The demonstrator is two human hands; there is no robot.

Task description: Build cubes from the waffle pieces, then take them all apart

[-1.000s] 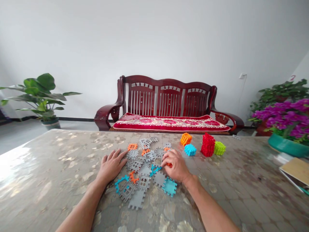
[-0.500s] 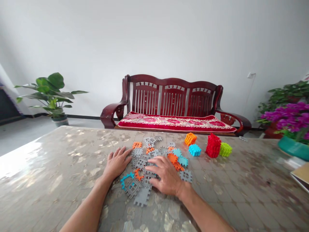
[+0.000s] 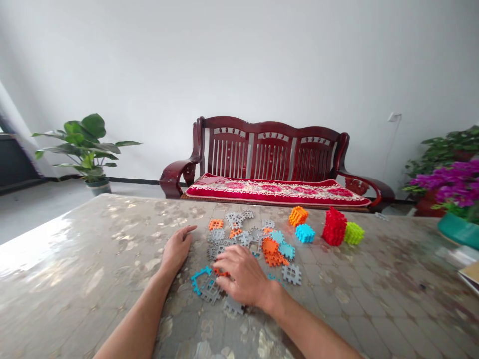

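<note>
Flat interlocking toy panels with toothed edges lie in a loose pile on the table. My right hand (image 3: 241,274) is over the near part of the pile, palm down, with its fingers bent and the thumb apart. An orange panel (image 3: 221,272) shows between its thumb and fingers; I see no grip on it. A blue toothed frame (image 3: 201,280) and a grey window panel (image 3: 210,290) lie just left of these fingertips. Under the palm, a plain grey panel (image 3: 234,305) is partly covered. My left hand (image 3: 177,249) rests on the table left of the pile, fingers extended, holding nothing visible.
Orange (image 3: 298,216), light blue (image 3: 305,233), red (image 3: 334,227) and lime green (image 3: 354,233) toothed blocks stand to the right of the pile. A teal flowerpot (image 3: 458,230) is at the right table edge. Behind the table (image 3: 93,279) stands a wooden bench (image 3: 271,154).
My right hand has moved left and slightly nearer, uncovering grey panels behind it and covering part of the plain grey one. My left hand has drawn back from the pile, and its fingers are closer together.
</note>
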